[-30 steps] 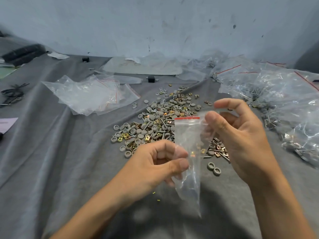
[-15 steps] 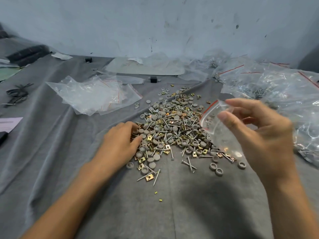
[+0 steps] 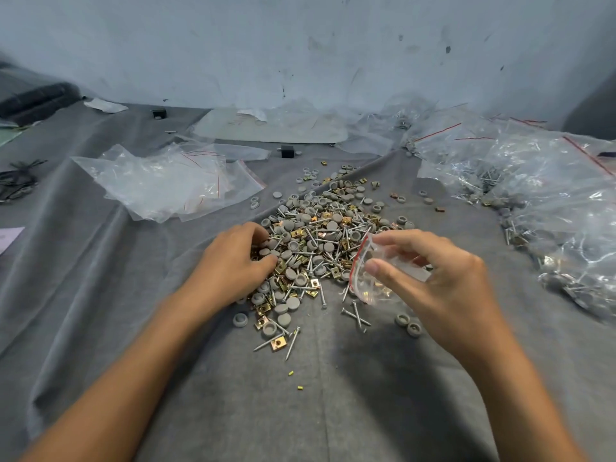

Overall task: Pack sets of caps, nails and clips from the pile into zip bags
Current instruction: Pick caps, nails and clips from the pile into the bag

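Head view looks down on a grey cloth [image 3: 333,411] spread in loose folds and creases over the whole work surface, running back to a pale blue wall [image 3: 300,45] that is scuffed and marked with dark specks. At the middle of the cloth lies the pile [image 3: 326,228] of grey round caps, silver nails and brass-coloured clips, with strays scattered around its edges and two tiny yellow bits [image 3: 291,373] lying apart nearer the person. The left hand [image 3: 233,258] rests at the pile's left edge, fingers curled down among the parts; whether they pinch a piece cannot be told. The right hand [image 3: 443,278] holds a small clear zip bag [image 3: 370,281] with a red strip just above the pile's right edge, thumb and fingers clamped on the plastic, its mouth turned towards the pile and a few pieces showing inside. Crumpled empty bags [image 3: 160,181] lie on the cloth behind the left hand, and a heap of filled bags [image 3: 540,201] crowds the right side. A small black block [image 3: 287,151] sits behind the pile, in front of a flat clear sheet [image 3: 273,128] near the wall, and black cords [image 3: 16,181] lie at the far left edge.
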Demonstrator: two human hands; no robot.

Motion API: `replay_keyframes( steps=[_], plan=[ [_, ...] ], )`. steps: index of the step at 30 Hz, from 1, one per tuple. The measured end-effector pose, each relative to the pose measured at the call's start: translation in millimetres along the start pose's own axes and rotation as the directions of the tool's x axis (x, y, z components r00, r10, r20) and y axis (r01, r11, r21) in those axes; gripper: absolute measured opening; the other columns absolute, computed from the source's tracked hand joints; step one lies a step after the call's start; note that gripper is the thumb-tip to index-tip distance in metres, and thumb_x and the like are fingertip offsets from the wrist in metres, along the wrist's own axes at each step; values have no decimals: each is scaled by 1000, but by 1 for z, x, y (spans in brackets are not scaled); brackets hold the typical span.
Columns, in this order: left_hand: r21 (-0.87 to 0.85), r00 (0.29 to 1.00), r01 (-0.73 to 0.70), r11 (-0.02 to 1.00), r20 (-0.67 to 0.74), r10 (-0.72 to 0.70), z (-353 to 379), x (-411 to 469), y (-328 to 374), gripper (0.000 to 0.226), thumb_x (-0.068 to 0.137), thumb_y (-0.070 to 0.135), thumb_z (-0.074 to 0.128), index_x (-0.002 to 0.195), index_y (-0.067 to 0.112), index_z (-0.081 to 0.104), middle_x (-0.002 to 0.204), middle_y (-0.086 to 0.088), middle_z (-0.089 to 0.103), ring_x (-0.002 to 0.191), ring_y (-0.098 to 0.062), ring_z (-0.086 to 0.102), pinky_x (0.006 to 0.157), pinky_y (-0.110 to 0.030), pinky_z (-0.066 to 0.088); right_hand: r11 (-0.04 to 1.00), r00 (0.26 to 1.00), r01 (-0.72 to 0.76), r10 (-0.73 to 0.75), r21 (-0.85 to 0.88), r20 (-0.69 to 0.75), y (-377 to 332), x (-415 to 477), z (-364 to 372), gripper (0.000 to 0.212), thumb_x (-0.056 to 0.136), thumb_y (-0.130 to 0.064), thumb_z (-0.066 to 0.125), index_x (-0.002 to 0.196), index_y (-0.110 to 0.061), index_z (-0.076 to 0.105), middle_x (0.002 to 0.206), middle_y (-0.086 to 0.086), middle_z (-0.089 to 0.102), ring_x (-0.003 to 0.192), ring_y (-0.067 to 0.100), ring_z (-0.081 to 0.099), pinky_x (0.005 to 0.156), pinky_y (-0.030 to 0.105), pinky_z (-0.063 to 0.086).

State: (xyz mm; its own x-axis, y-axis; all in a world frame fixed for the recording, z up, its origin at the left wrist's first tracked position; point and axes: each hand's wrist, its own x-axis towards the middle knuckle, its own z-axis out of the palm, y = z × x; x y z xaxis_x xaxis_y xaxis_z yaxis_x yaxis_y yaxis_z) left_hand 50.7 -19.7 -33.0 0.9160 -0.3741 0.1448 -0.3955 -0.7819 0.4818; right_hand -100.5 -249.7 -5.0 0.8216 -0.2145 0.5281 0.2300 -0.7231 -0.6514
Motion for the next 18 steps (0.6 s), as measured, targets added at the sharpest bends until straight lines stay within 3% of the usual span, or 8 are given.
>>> replay_keyframes(
  steps=[2,7,14,18],
  plan=[
    [-6,1000,-8,1000,14,8,0,2,1,43,89,44,69,126,23,61,117,6,63,110,-15,60,96,-36,49,1000,1000,0,0,-2,12,0,0,0,32,78,-45,75,107,-31,77,93,-23,69,93,1,65,85,15,47],
    [1,999,-44,999,20,44,-3,0,0,30,88,47,71,113,30,68,90,19,57,89,-7,57,78,-29,44,1000,999,1,-1,-6,34,-1,-2,2,29,80,-43,76,107,-32,76,94,-25,69,95,1,66,87,19,49],
    [14,996,-49,999,-71,50,-7,-6,3,21,86,26,71,106,28,76,85,14,68,85,-11,64,81,-30,51,1000,998,1,-2,11,66,-1,-6,3,29,79,-45,74,106,-35,75,96,-26,70,96,-2,66,85,13,47],
    [-176,989,-12,984,-149,-14,-11,-12,6,20,84,24,72,100,34,77,73,16,68,72,-1,64,72,-25,52,999,997,-19,16,40,72,-1,-6,4,32,80,-51,70,109,-40,74,97,-24,72,99,1,66,85,13,46]
  ],
)
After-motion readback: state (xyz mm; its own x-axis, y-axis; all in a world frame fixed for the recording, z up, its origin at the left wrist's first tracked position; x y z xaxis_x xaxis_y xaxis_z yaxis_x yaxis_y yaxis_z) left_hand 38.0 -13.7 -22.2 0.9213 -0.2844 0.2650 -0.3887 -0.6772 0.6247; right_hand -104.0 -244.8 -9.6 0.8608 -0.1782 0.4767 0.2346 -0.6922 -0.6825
